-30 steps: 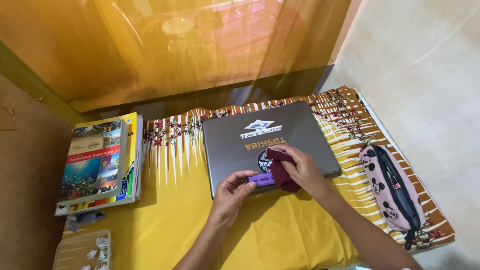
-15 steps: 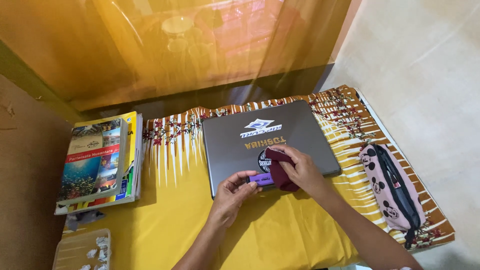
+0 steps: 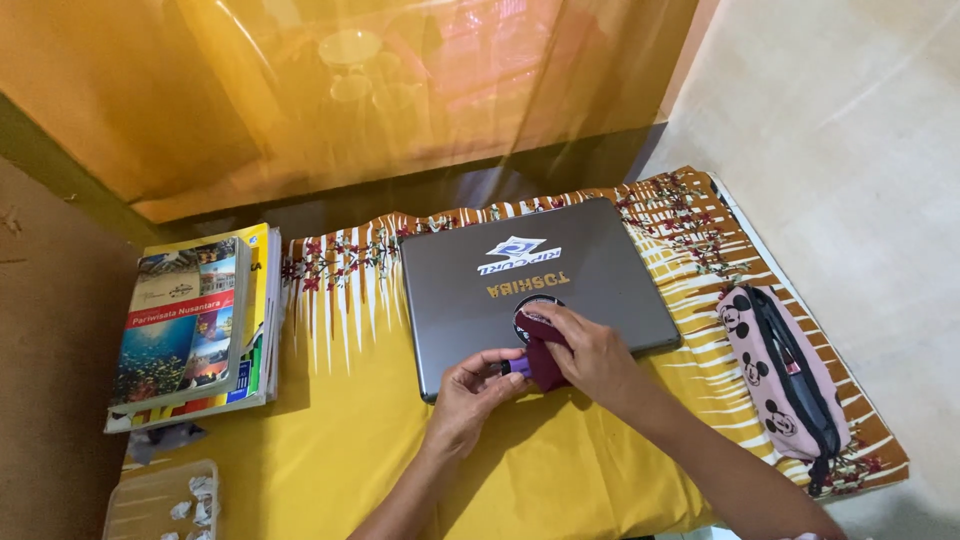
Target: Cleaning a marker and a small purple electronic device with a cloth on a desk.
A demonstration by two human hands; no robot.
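Observation:
A closed grey laptop (image 3: 520, 280) with stickers on its lid lies on a yellow patterned cloth (image 3: 340, 440). Over the laptop's near edge, my left hand (image 3: 470, 395) grips one end of a small purple marker-like object (image 3: 518, 367). My right hand (image 3: 590, 350) holds a dark maroon cloth (image 3: 542, 348) wrapped around the purple object's other end, so most of it is hidden. The two hands almost touch each other.
A stack of books (image 3: 195, 325) lies at the left. A pink pencil case (image 3: 785, 375) with a cartoon mouse print lies at the right. A clear plastic tray (image 3: 160, 500) with crumpled paper bits sits at the bottom left. An orange sheer curtain (image 3: 400, 90) hangs behind.
My right hand has slid the maroon cloth left along the purple object, covering more of it. The hands have come closer together.

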